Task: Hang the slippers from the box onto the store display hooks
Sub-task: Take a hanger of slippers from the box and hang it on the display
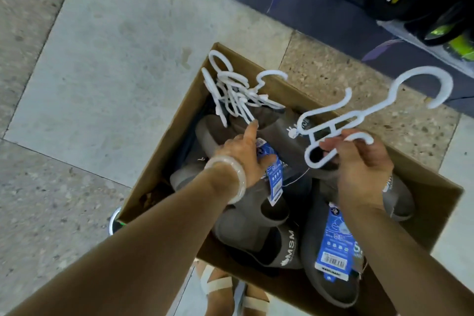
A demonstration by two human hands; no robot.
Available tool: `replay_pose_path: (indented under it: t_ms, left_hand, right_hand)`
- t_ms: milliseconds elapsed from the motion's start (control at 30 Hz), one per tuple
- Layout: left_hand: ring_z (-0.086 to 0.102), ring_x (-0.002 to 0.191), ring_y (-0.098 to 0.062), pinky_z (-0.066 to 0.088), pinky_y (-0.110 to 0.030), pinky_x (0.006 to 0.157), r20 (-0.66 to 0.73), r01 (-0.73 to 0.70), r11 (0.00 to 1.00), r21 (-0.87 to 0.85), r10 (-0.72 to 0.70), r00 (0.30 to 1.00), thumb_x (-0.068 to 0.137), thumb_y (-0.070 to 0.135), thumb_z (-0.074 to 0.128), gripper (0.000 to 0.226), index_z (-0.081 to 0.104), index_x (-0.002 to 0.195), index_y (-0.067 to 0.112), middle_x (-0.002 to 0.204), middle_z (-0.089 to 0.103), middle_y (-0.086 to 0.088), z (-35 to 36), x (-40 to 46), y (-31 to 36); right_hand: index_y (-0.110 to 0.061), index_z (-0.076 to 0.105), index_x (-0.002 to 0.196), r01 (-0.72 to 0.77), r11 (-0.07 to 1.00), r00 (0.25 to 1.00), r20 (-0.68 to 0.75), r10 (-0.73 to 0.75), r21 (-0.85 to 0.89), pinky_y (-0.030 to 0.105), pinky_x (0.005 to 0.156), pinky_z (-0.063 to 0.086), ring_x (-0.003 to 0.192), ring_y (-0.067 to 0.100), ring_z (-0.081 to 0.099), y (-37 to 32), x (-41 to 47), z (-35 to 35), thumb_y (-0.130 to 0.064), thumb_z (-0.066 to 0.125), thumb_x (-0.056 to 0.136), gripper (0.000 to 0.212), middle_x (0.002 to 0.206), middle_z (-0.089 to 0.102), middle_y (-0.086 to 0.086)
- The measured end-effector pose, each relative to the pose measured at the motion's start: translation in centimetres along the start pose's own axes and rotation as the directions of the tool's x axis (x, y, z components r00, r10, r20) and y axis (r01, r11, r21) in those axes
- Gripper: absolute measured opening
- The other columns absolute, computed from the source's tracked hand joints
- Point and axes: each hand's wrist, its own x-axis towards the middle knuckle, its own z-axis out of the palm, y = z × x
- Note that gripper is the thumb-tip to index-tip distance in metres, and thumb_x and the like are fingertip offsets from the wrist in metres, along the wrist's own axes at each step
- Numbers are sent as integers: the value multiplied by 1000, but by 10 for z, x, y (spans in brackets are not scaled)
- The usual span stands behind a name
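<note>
Above box (256, 67), right hand (359, 169) gripping hanger (359, 113), left hand (246, 156) reaching

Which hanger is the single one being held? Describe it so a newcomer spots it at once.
Start at the open cardboard box of grey slippers on the tiled floor. Above its right side, the right hand pinches one white plastic hanger, lifted clear. Unlike the tangled bunch of hangers by the left hand, it is alone, hook pointing up-right.
</note>
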Motion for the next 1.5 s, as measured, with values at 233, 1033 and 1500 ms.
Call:
replay_pose_path:
  t_ms: [233,1033,1500]
  left_hand:
    - [42,130,-30,35,-43,109,245,144,966,-214,-90,965,65,36,80,108,11,148,25,144,42,-7,14,59,25]
    - [61,82,-27,50,-40,76,385,246,-352,-903,-406,829,87,6,60,26,50,110,10,95,65,-15,136,-77,125]
    - [51,120,-31,36,-41,107,298,446,503,-740,-349,888,64,91,23,105,55,126,13,128,57,-9,88,-55,64]
  right_hand:
    - [-10,59,78,-59,993,997,50,64,-100,39,80,56,65,13,67,-1,20,-31,8,57,80,18,55,68,-8]
    - [-13,53,72,-35,963,974,-209,93,267,16,50,50,47,7,57,-71,-43,-155,12,40,86,32,49,60,-8]
    - [-10,61,89,-367,905,911,116,397,-217,12,50,47,55,2,62,-2,-76,-118,-19,54,91,11,76,65,5]
